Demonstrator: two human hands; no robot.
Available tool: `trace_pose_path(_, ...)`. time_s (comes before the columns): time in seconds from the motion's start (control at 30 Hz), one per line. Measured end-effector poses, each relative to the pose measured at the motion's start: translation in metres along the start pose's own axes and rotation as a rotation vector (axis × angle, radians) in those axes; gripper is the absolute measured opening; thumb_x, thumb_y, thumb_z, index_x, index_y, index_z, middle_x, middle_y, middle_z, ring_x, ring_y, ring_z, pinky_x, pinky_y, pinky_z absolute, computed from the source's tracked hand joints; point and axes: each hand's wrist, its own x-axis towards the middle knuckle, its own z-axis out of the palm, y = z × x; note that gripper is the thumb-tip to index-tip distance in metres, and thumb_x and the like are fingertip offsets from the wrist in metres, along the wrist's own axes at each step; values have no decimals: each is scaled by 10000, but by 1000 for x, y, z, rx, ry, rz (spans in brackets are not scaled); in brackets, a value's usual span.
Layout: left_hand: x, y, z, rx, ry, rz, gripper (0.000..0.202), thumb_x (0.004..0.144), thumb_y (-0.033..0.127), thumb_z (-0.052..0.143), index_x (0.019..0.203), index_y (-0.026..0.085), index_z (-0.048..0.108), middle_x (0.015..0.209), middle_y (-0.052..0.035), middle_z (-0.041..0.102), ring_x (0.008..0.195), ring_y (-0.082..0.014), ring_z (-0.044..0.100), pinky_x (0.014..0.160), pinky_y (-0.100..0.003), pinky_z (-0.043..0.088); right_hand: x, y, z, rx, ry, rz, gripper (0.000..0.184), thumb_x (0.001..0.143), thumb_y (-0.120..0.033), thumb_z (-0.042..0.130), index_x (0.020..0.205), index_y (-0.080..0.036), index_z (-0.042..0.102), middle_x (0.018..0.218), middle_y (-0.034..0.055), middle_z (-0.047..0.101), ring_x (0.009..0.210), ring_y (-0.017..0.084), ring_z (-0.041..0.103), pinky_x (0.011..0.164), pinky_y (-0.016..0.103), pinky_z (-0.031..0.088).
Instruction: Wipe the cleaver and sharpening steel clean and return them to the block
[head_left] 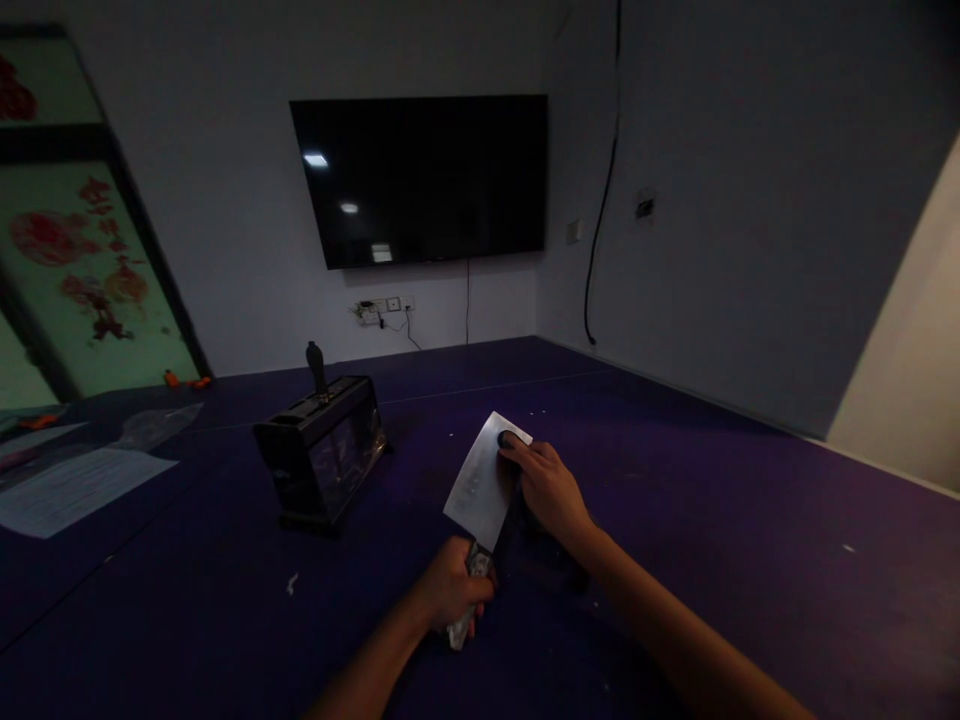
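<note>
A cleaver (480,488) with a broad, pale blade is tilted over the purple table, its blade pointing up and away from me. My left hand (457,585) is closed around its light, mottled handle. At the upper right edge of the blade is my right hand (551,490), fingers bent and closed. A small dark spot shows at its fingertips against the blade; whether it is an object or shadow is unclear. Left of the cleaver stands a black knife block (319,450) with clear sides. One black handle (316,368) sticks up from its top.
The purple table (675,560) runs to the walls, with small white scraps on it. Printed paper (79,488) and clear plastic wrapping (157,427) lie at left. Small orange things (172,379) sit by the window. A television (427,180) and a hanging black cable (604,200) are on the walls.
</note>
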Motion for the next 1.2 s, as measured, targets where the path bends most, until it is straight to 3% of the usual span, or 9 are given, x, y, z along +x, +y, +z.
trace_pose_path(0.4,0,1,-1,-77,28,-13,151,536,106,486,680,146,506,373,69,448,254,-79,392,277,-175,325,-6,-19,3,28,-69,-39,385,747,-14,397,1010,-219,589,1150,8,560,908,182,515,774,303,473)
trace_pose_path(0.7,6,-7,-2,-151,-10,-22,322,583,131,512,905,138,508,422,90,469,262,-67,400,305,-176,336,-12,-20,6,16,-85,-31,385,761,-27,392,1046,-211,575,1189,9,535,931,187,499,775,304,474)
trace_pose_path(0.9,10,-13,-7,-342,-81,79,331,562,172,566,883,127,496,463,54,522,325,-110,498,352,-204,383,-14,-18,9,3,-74,-70,413,754,-11,371,1068,-199,564,1198,15,531,951,189,486,774,313,484)
trace_pose_path(1.2,14,-16,-6,-437,-105,141,340,599,236,620,868,127,442,541,5,578,447,-172,598,423,-230,430,-15,-17,9,-26,-40,-122,393,783,-21,353,1061,-193,570,1231,6,504,933,183,486,781,302,483)
